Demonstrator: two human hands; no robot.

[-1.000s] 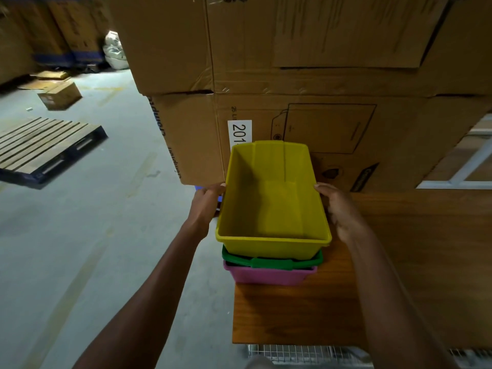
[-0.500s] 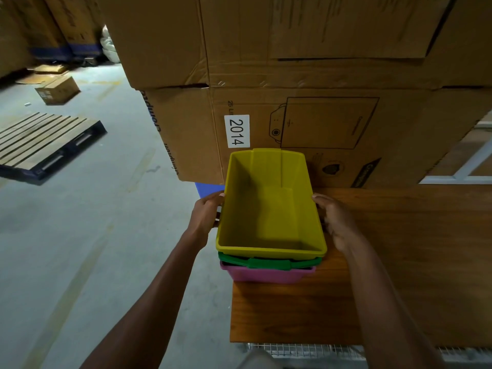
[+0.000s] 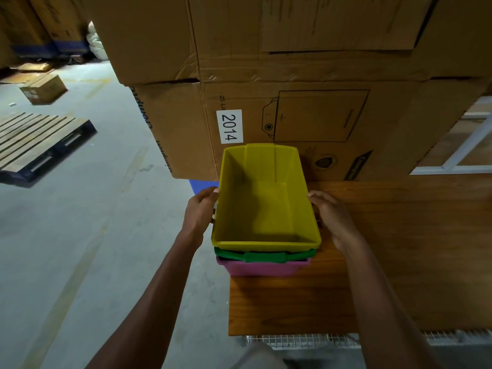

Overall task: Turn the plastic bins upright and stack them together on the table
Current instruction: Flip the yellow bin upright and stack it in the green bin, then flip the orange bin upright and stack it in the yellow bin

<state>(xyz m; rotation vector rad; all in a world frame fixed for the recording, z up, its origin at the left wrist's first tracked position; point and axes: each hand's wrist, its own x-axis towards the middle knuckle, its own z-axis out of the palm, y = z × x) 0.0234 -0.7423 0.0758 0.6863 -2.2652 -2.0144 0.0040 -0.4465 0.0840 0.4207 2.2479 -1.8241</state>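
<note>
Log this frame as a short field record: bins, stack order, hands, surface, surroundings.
bins: yellow bin, green bin, pink bin, all upright
stack order: yellow on top, green in the middle, pink at the bottom
left hand: grips the yellow bin's left rim
right hand: grips the right side of the stack
surface: wooden table, stack near its left edge
behind: cardboard box with label 2014
floor: wooden pallet at left

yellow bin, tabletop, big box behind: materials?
Yellow bin: looks like moulded plastic, smooth with a slight sheen, thin rolled rim. Tabletop: wood or wood-look laminate; grain lines show, semi-gloss, can't tell which. Box: brown corrugated cardboard, matte, creased with torn flap edges.
</note>
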